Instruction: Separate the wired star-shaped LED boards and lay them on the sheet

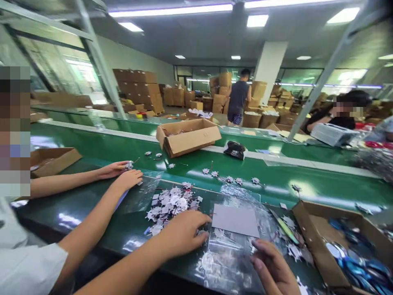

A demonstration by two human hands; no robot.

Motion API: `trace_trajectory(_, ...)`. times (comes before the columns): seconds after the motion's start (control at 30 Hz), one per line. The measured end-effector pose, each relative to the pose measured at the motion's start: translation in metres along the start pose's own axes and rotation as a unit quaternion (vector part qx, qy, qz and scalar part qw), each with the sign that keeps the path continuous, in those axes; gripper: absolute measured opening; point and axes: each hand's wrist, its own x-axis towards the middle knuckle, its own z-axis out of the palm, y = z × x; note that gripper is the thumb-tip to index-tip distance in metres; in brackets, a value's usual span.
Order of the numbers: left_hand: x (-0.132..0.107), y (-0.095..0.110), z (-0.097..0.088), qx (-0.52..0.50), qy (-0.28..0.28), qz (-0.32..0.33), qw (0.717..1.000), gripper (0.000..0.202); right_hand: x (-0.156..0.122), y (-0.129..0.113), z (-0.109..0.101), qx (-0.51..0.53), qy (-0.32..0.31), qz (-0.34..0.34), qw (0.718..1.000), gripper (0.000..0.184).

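A green conveyor bench (64,221) runs before stacked brown cartons (138,88). The left hand (182,233), fingers slightly spread, presses on a clear plastic bag (227,258) holding a grey card (236,220). The right hand (273,268) curls at the bag's edge, any pinch unclear. White star-shaped metal pieces (168,205) lie heaped just left of the bag.

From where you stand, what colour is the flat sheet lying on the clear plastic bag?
Plain grey; the sheet shows best in the head view.
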Motion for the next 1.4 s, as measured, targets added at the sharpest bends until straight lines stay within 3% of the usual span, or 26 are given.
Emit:
trace_trajectory(0.1,0.040,-0.005,-0.019,0.043,-0.028,0.013,0.999,0.042,0.000,0.001,0.003,0.010,-0.004,-0.022,1.000,0.029)
trace_trajectory(0.23,0.125,-0.001,-0.034,0.109,-0.080,0.013,0.991,0.038,0.003,-0.001,-0.014,-0.014,-0.064,-0.038,0.997,0.024)
trace_trajectory(0.4,0.245,0.010,-0.013,0.149,-0.082,-0.015,0.985,0.045,0.004,-0.015,-0.030,-0.031,-0.039,-0.063,0.997,0.022)
trace_trajectory(0.53,0.299,0.014,0.009,0.182,-0.107,-0.041,0.977,0.041,-0.002,-0.016,-0.048,-0.048,-0.011,-0.060,0.997,0.022)
trace_trajectory(0.63,0.315,0.014,0.013,0.190,-0.122,-0.023,0.974,0.037,-0.013,-0.006,-0.070,-0.062,-0.016,-0.032,0.997,0.024)
trace_trajectory(0.77,0.321,0.016,0.018,0.191,-0.112,0.023,0.975,0.051,-0.023,0.006,-0.088,-0.054,-0.009,0.008,0.998,0.023)
trace_trajectory(1.03,0.330,0.035,0.035,0.218,-0.124,0.080,0.965,0.053,-0.009,-0.011,-0.075,-0.020,0.023,0.012,0.999,0.018)
trace_trajectory(1.27,0.326,0.052,0.010,0.203,-0.081,0.121,0.968,0.049,-0.018,-0.013,-0.085,0.009,0.027,0.049,0.998,0.019)
trace_trajectory(1.4,0.296,0.077,-0.012,0.158,-0.055,0.170,0.971,0.049,-0.031,-0.007,-0.093,0.026,0.044,0.077,0.996,0.019)
